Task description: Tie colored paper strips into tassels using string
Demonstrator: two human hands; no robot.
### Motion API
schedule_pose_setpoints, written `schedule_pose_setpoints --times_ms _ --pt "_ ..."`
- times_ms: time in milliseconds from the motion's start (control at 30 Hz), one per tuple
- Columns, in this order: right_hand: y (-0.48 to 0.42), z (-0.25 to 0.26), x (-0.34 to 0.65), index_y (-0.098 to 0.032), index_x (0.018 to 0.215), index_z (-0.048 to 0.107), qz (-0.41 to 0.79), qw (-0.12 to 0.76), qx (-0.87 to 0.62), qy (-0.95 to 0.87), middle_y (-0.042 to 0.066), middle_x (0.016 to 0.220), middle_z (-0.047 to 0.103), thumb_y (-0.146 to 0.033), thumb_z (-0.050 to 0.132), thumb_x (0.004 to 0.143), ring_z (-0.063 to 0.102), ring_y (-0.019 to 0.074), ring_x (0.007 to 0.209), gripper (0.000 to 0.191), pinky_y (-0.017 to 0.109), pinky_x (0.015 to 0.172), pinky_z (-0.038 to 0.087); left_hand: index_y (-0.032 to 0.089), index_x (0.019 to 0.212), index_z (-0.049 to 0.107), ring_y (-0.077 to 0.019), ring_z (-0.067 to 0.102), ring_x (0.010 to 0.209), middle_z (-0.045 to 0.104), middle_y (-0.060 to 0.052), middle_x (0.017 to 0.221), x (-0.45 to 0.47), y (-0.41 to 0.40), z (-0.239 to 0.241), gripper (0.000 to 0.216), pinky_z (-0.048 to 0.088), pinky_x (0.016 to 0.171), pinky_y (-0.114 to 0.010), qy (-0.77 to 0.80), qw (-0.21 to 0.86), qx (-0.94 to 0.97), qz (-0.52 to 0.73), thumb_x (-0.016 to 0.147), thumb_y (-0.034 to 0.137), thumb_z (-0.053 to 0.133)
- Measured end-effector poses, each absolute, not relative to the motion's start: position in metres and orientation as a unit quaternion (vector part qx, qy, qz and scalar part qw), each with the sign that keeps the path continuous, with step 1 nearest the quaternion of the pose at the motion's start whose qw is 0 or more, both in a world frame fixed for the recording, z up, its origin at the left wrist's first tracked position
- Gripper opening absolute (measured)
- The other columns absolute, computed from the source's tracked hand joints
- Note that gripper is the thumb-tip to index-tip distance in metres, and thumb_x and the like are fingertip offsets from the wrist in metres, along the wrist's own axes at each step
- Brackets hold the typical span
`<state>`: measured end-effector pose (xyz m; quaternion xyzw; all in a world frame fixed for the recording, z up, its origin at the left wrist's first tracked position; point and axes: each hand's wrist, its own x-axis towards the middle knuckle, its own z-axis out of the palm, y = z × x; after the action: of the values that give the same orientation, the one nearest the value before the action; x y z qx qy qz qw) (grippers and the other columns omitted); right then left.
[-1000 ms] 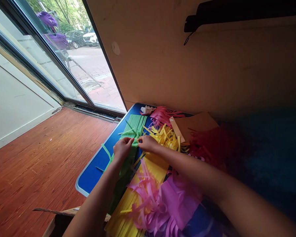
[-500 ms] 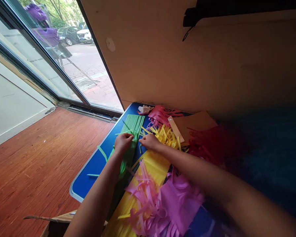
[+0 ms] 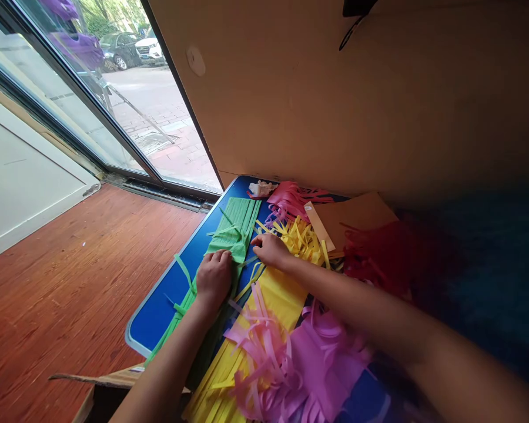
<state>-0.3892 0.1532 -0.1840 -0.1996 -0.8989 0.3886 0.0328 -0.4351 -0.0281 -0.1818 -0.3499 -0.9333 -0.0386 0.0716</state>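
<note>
My left hand is closed on the green paper strips, its fingers curled over a long, fringed green bundle lying on the blue table. A wider, crumpled green piece shows just past my fingertips. To the right, my right hand hovers with its fingers bent together; I cannot make out what is in them, if anything. It is beside a heap of yellow paper shreds. Below it stretches a yellow fringed sheet, partly covered by pink-purple fringed paper.
Red-pink fringe and a small whitish crumpled piece lie at the table's far end. A brown board and dark red shreds are at right. An open cardboard box stands lower left. A brown wall rises behind.
My left hand has moved back toward me, from a pinch to fingers curled over the green bundle. The green strips near it have shifted. My right hand has barely moved. The view has tilted slightly.
</note>
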Motion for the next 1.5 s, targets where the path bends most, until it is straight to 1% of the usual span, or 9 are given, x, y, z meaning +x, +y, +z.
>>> schedule_pose_setpoints --times_ms 167,300,467,633,967,1067,1167,1300,1500 --pt "0.149 -0.183 -0.383 -0.025 0.090 0.077 0.354 0.018 -0.142 -0.924 0.002 0.103 0.070 -0.029 0.068 0.077 0.064 0.0194 0.092 0.016 0.025 0.078 0.046 0.025 0.115 0.067 -0.0306 0.054 0.115 0.068 -0.006 0.127 -0.434 -0.035 -0.186 0.036 0.036 0.097 -0.043 -0.930 0.081 -0.358 -0.032 0.098 0.034 0.037" --pt "0.144 -0.184 -0.376 -0.029 0.085 0.078 0.329 0.005 -0.092 -0.940 -0.001 0.098 0.071 -0.028 0.069 0.075 0.064 0.0186 0.089 0.013 0.024 0.074 0.045 0.027 0.121 0.064 -0.0324 0.053 0.120 0.063 -0.007 0.133 -0.432 -0.037 -0.186 0.037 0.033 0.099 -0.049 -0.922 0.090 -0.376 -0.026 0.098 0.038 0.038" --pt "0.139 -0.183 -0.371 -0.026 0.078 0.078 0.308 -0.002 -0.077 -0.948 0.000 0.090 0.073 -0.030 0.067 0.076 0.064 0.0180 0.081 0.011 0.025 0.066 0.042 0.029 0.110 0.068 -0.0304 0.056 0.116 0.067 -0.009 0.123 -0.431 -0.039 -0.179 0.027 0.036 0.097 -0.044 -0.909 0.078 -0.410 -0.024 0.094 0.027 0.047" --pt "0.140 -0.182 -0.369 -0.025 0.078 0.077 0.306 0.008 -0.079 -0.949 0.000 0.089 0.073 -0.030 0.066 0.077 0.064 0.0174 0.080 0.012 0.024 0.064 0.040 0.027 0.096 0.072 -0.0252 0.064 0.098 0.073 -0.008 0.104 -0.430 -0.038 -0.177 0.027 0.044 0.082 -0.035 -0.901 0.051 -0.430 -0.029 0.093 0.021 0.046" --pt "0.141 -0.184 -0.364 -0.028 0.092 0.076 0.323 0.022 -0.063 -0.944 -0.004 0.089 0.073 -0.029 0.062 0.078 0.065 0.0153 0.082 0.019 0.024 0.066 0.041 0.025 0.093 0.074 -0.0222 0.069 0.098 0.076 -0.006 0.105 -0.431 -0.045 -0.180 0.030 0.048 0.077 -0.029 -0.921 0.082 -0.375 -0.065 0.094 0.030 0.044" --pt "0.141 -0.184 -0.363 -0.027 0.090 0.076 0.322 0.023 -0.060 -0.945 -0.003 0.091 0.074 -0.029 0.060 0.079 0.065 0.0158 0.082 0.019 0.025 0.067 0.042 0.023 0.096 0.071 -0.0217 0.070 0.093 0.075 -0.005 0.111 -0.423 -0.048 -0.174 0.028 0.049 0.070 -0.028 -0.919 0.085 -0.380 -0.066 0.090 0.040 0.049" --pt "0.141 -0.184 -0.363 -0.026 0.088 0.076 0.318 0.025 -0.061 -0.946 -0.002 0.091 0.074 -0.030 0.059 0.079 0.065 0.0161 0.081 0.020 0.025 0.066 0.042 0.020 0.091 0.068 -0.0237 0.071 0.090 0.072 -0.008 0.118 -0.415 -0.049 -0.169 0.033 0.050 0.066 -0.029 -0.911 0.083 -0.400 -0.055 0.084 0.051 0.057" --pt "0.140 -0.183 -0.362 -0.025 0.087 0.075 0.315 0.027 -0.064 -0.946 -0.002 0.092 0.075 -0.030 0.058 0.080 0.065 0.0157 0.081 0.019 0.025 0.066 0.042 0.021 0.083 0.067 -0.0236 0.071 0.094 0.070 -0.006 0.123 -0.413 -0.051 -0.169 0.027 0.051 0.070 -0.030 -0.911 0.074 -0.403 -0.053 0.086 0.046 0.057" --pt "0.139 -0.180 -0.361 -0.025 0.087 0.076 0.311 0.026 -0.069 -0.947 -0.002 0.092 0.075 -0.029 0.058 0.080 0.065 0.0161 0.081 0.019 0.025 0.065 0.042 0.024 0.089 0.070 -0.0232 0.072 0.091 0.067 -0.003 0.128 -0.416 -0.056 -0.169 0.030 0.052 0.069 -0.032 -0.921 0.030 -0.380 -0.079 0.087 0.051 0.057"
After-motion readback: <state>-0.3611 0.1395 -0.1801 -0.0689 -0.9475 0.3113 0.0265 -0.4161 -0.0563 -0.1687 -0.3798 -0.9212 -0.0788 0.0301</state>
